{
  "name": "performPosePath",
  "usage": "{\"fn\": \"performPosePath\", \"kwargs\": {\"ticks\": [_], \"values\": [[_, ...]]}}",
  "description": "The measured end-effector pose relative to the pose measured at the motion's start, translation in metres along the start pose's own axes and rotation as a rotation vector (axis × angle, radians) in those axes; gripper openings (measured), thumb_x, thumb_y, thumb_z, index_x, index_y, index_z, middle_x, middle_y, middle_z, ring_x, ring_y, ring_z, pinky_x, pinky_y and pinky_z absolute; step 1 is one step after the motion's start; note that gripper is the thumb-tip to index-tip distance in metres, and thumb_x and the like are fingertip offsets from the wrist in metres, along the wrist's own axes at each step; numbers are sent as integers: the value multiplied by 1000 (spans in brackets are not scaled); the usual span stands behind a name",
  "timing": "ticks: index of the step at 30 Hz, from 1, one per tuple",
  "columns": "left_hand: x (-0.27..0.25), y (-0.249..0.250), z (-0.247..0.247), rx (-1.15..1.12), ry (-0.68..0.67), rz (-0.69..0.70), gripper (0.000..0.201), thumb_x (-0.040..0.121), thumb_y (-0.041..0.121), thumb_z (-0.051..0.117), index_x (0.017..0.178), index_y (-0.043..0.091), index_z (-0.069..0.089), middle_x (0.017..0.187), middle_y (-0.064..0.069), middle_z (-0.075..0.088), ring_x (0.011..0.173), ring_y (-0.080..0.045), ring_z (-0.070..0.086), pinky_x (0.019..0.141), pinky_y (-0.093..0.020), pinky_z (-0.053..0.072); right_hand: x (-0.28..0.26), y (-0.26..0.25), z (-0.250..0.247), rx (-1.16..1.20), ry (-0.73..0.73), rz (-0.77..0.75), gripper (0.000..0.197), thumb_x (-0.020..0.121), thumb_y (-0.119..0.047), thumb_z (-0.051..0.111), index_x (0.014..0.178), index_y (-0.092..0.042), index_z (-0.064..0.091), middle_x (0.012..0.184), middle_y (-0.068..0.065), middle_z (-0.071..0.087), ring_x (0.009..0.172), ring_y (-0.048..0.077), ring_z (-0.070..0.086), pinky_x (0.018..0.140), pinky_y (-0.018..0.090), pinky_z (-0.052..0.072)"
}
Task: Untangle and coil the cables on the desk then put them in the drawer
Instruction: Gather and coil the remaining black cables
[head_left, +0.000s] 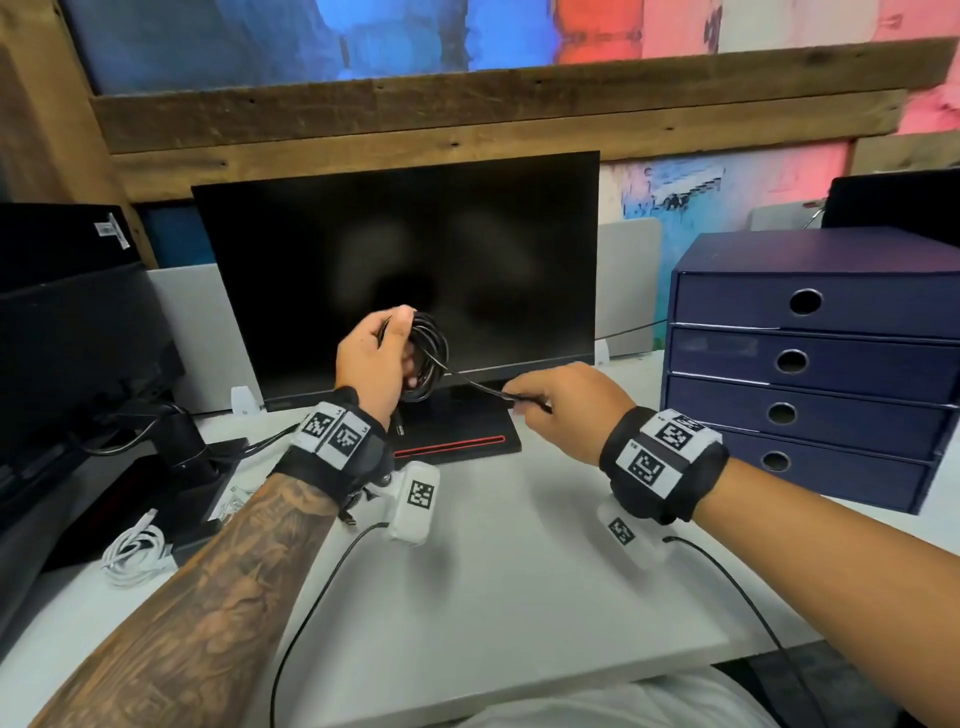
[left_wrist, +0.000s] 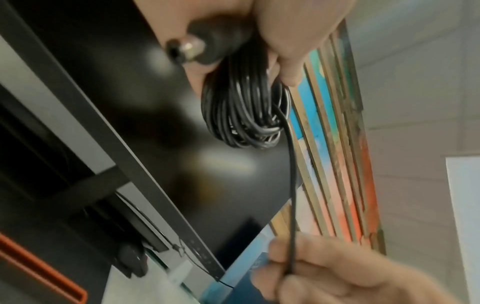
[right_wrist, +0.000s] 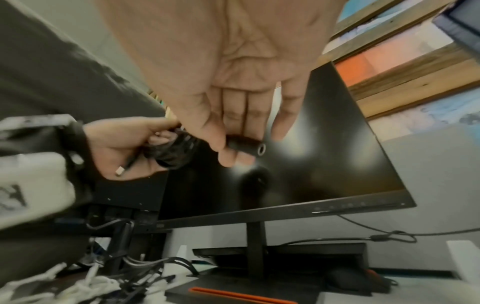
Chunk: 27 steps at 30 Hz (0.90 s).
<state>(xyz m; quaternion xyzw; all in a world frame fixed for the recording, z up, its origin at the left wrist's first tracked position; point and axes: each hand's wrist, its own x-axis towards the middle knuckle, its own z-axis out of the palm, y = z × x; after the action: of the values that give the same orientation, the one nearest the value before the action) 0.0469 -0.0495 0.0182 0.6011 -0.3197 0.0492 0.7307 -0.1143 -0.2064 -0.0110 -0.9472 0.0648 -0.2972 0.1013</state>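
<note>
A black cable (head_left: 428, 358) is wound into a tight coil (left_wrist: 244, 115) held up in front of the monitor. My left hand (head_left: 376, 358) grips that coil, fingers curled round it, with one metal-tipped plug (left_wrist: 187, 49) poking out under the palm. A loose strand runs from the coil to my right hand (head_left: 558, 402), which pinches the cable's other end, a black barrel connector (right_wrist: 246, 147), between thumb and fingers. A white coiled cable (head_left: 132, 553) lies on the desk at the left. The dark blue drawer unit (head_left: 810, 364) stands at the right with all drawers closed.
A black monitor (head_left: 400, 270) on a stand with a red stripe (head_left: 452, 447) fills the desk's back. A second screen and its arm (head_left: 78, 364) crowd the left side. Tangled white and black cables (right_wrist: 78, 286) lie beneath it. The white desk (head_left: 519, 597) stretches to the front.
</note>
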Motion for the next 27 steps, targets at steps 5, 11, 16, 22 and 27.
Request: {"fn": "performPosePath", "kwargs": {"ticks": [5, 11, 16, 22, 27], "values": [[-19, 8, 23, -255, -243, -145, 31, 104, 32, 48, 78, 16, 47, 57, 6, 34, 45, -5, 30, 41, -19, 33, 5, 18, 6, 321, 189, 104, 19, 93, -13, 68, 108, -20, 77, 102, -7, 68, 92, 6, 64, 84, 18, 48], [-35, 9, 37, -272, -406, -137, 31, 104, 33, 46, 93, 9, 61, 59, 5, 37, 48, -6, 30, 54, -22, 27, 8, 2, 8, 1362, 104, 375, 23, 97, 0, 58, 116, -8, 69, 103, 11, 74, 99, 20, 72, 84, 29, 57], [-40, 12, 38, -139, -412, -79, 44, 105, 32, 46, 108, -11, 57, 59, 6, 41, 49, -7, 33, 56, -26, 31, 4, -5, 6, 1547, 14, 428, 16, 101, -1, 49, 105, -8, 62, 101, 13, 70, 95, 24, 70, 84, 33, 60], [-48, 20, 41, -36, -382, 38, 32, 103, 27, 50, 105, 0, 67, 59, 2, 46, 49, -9, 39, 55, -25, 41, 2, -15, 4, 1477, -44, 381, 21, 98, -9, 50, 114, -4, 63, 106, 15, 69, 103, 27, 67, 105, 46, 49], [-44, 17, 38, -8, -299, 59, 29, 103, 26, 51, 106, 3, 68, 60, 5, 55, 56, -8, 53, 61, -30, 53, -3, -16, 3, 1475, -97, 335, 29, 98, -11, 40, 116, -4, 62, 117, 19, 68, 116, 28, 64, 110, 43, 43]]}}
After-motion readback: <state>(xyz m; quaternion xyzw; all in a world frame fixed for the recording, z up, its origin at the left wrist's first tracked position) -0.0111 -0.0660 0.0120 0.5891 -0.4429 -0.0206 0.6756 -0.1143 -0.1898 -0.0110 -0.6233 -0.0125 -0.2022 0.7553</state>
